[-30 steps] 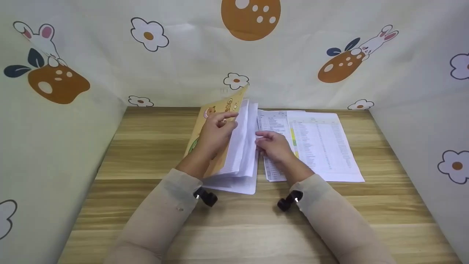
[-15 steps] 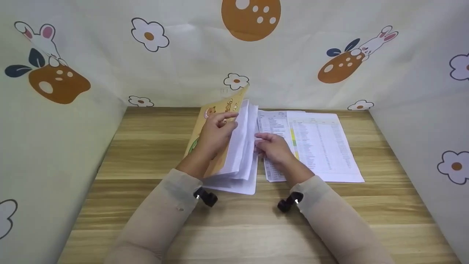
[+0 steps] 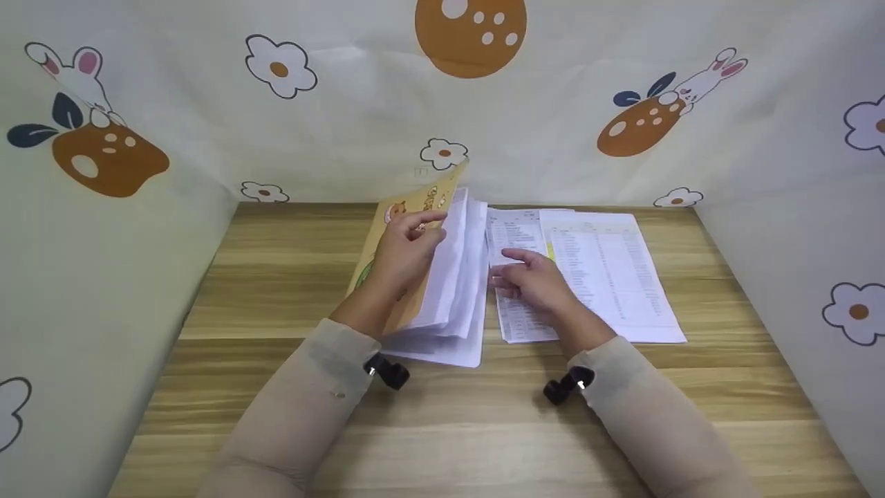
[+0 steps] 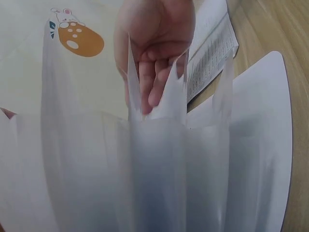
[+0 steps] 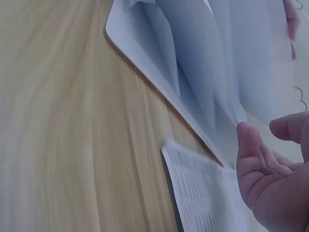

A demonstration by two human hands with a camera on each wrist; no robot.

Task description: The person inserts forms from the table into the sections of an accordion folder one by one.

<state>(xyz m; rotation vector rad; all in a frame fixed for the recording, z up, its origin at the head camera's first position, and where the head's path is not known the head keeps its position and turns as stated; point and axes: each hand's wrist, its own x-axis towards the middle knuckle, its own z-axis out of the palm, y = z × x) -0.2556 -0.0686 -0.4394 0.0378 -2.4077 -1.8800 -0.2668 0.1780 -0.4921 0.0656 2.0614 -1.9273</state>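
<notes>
An orange-covered folder (image 3: 408,204) of clear plastic sleeves (image 3: 453,290) stands half open on the wooden table. My left hand (image 3: 404,252) grips the raised cover and sleeves and keeps them fanned. In the left wrist view its fingers (image 4: 154,72) show through the translucent sleeves (image 4: 145,169). My right hand (image 3: 532,280) lies with relaxed fingers over the printed sheets (image 3: 608,277), just right of the folder. The right wrist view shows its open palm (image 5: 270,164) above a printed sheet (image 5: 203,203), with the folder's sleeves (image 5: 193,72) beside it.
Patterned cloth walls (image 3: 104,228) close in the table (image 3: 276,277) on the left, back and right. The printed sheets overlap in a loose stack reaching toward the right back corner. Bare wood lies to the left and in front.
My right hand has left the folder's sleeve edges and moved right, onto the printed sheets. The left hand and folder have stayed put.
</notes>
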